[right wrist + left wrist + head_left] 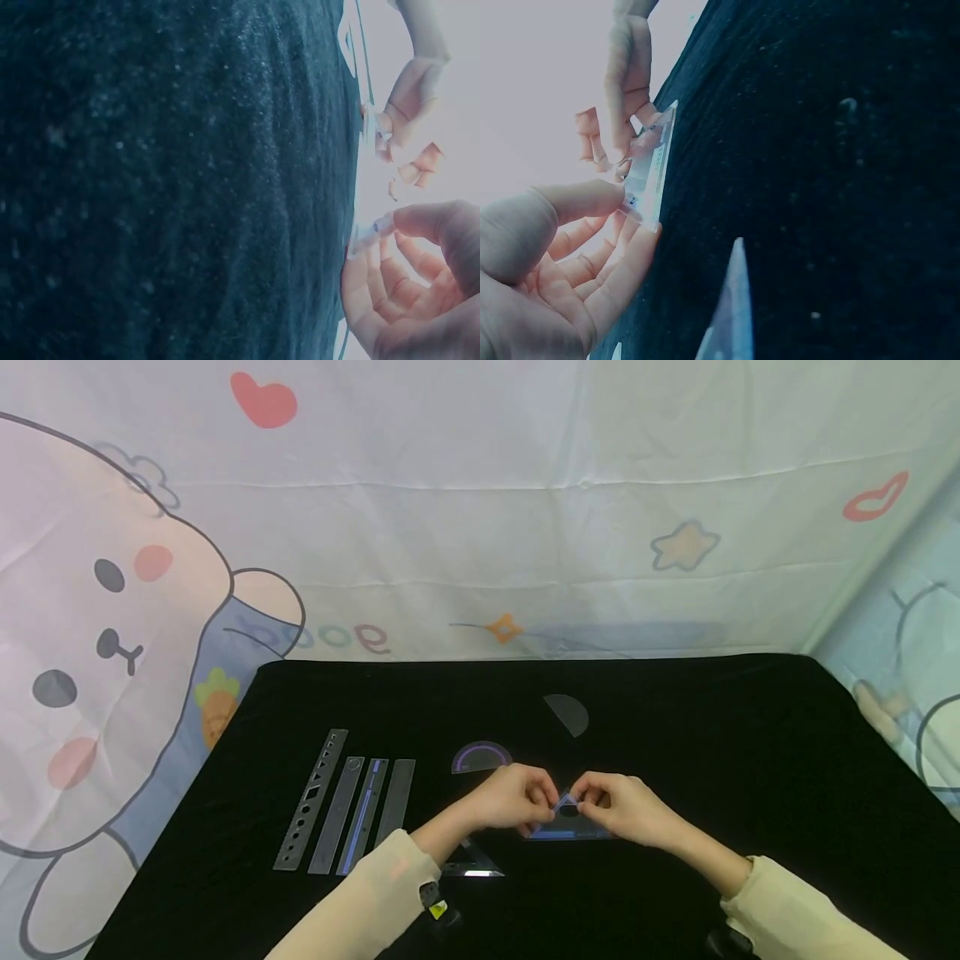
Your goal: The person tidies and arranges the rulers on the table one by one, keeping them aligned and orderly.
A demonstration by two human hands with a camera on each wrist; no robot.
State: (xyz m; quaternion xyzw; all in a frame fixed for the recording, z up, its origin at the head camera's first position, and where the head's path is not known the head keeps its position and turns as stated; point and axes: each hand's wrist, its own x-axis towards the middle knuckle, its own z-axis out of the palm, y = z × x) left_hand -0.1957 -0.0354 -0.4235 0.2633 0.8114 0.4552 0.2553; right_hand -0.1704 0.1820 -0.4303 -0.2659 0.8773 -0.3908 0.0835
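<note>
Both hands hold a clear triangular set square with a blue strip along its long edge, low over the black cloth. My left hand pinches its left side between thumb and fingers; in the left wrist view, the thumb lies on the near face of the set square. On the other side my right hand grips it the same way, fingertips close to the top corner. Fingers cover parts of both sloping sides. A second clear set square lies beneath the left forearm, partly hidden by it.
Left of the hands, several straight rulers lie side by side, including a stencil ruler and a blue-striped ruler. A purple-marked protractor lies behind the left hand, and a clear half-round protractor farther back on the black-covered table.
</note>
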